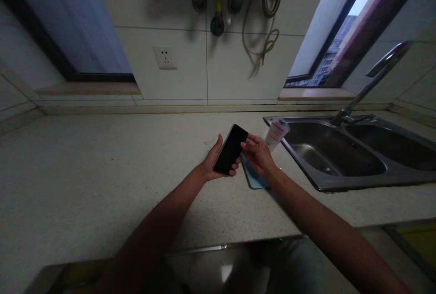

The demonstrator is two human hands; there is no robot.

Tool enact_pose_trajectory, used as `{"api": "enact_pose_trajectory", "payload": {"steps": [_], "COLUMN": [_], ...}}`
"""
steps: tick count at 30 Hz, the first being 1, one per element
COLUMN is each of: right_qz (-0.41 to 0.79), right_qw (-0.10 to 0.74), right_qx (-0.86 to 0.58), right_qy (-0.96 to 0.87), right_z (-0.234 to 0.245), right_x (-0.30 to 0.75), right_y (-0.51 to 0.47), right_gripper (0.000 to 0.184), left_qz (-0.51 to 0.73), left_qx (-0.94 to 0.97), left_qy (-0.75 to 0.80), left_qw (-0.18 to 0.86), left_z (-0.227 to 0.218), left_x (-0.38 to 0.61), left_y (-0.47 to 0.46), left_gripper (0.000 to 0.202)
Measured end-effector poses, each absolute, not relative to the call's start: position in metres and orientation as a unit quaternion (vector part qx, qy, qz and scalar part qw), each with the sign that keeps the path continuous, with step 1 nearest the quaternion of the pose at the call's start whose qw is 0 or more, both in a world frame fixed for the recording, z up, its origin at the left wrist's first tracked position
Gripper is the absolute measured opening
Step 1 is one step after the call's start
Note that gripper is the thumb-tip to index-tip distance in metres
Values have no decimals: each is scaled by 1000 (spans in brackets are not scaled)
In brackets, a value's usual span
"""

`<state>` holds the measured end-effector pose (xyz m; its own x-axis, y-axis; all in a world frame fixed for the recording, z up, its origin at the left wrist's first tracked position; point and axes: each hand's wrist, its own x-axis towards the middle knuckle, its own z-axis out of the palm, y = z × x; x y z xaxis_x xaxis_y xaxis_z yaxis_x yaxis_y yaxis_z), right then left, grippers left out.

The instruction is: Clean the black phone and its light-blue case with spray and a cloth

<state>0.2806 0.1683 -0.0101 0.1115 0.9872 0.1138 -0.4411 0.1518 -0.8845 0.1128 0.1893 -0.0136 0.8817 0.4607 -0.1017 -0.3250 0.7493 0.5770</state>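
Observation:
A smartphone (230,150) with a dark screen lies tilted across my left hand (214,160), whose thumb runs along one side and fingertips wrap the other. My right hand (259,154) is closed at the phone's upper right edge, fingertips pressed together against it. Beneath the right hand, a light blue flat thing (254,179) with rounded corners rests on the counter, partly covered by that hand. Just beyond my right hand, a clear plastic cup (276,131) with red-pink print leans near the sink's edge.
The speckled pale counter (102,162) stretches to the left. On the right is a steel double sink (315,180) with a chrome faucet (371,80). A wall socket (165,58), pipe valves (217,24) and a tied cord (264,51) are on the tiled wall. Windows flank it.

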Motion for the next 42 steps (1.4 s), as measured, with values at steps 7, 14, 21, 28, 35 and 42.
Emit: {"api": "enact_pose_trajectory", "payload": {"steps": [7,14,21,28,35,42], "right_qz": [521,491,542,527,349,186], "right_qw": [679,700,630,648,654,522], "right_qx": [-348,-352,-342,-343,-394,-428], "right_qy": [-383,-381,-439,-429,-543,-714], "right_z": [-16,-6,0,-5,-16,-18], "right_x": [279,289,277,275,277,285], "right_y": [172,172,162,163,160,157], "right_gripper": [55,42,42,51,52,56], "left_qz": [180,245,420,385,320,305], "left_qx": [284,331,254,200,178,189], "left_qy": [131,181,294,177,142,184], "left_qw": [933,893,820,883,920,915], "left_z": [-11,-21,-18,-11,-11,-13], "left_x": [114,117,116,112,113,119], "left_y": [189,187,192,192,187,186], "left_gripper": [65,51,20,54,79,83]}}
